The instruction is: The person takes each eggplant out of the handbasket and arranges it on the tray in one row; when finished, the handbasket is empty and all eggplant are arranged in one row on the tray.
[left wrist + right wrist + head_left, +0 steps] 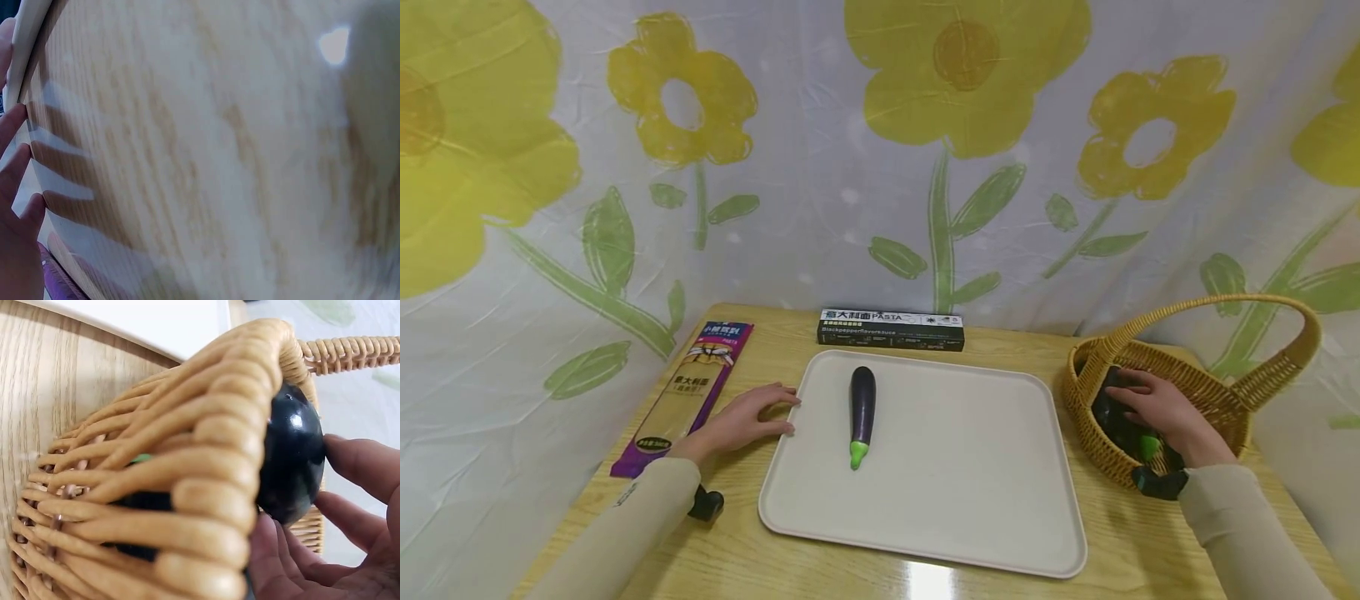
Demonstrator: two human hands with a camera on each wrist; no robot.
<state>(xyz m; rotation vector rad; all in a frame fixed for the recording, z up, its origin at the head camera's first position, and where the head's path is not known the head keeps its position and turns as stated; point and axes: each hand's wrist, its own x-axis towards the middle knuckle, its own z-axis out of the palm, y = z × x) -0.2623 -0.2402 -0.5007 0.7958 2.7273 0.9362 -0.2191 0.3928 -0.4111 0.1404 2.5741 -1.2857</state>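
Note:
A long purple-black eggplant [863, 404] with a green stem end lies on the left part of the white tray [970, 467]. My left hand [751, 423] rests at the tray's left rim, fingers loosely spread and holding nothing. On the right, my right hand [1165, 408] reaches into the wicker basket [1210, 396]. Its thumb and fingers grip a glossy dark eggplant [294, 450] at its rounded end, just above the basket's rim. The green stem end of that eggplant points down in the basket, and its lower part is hidden behind the weave.
A purple pasta packet [688, 387] lies left of the tray, beside my left forearm. Behind the tray sits a black and white pasta box [891, 331]. The basket's tall handle [1206, 300] arches over its opening. A flower-printed curtain [820, 208] hangs behind the wooden table.

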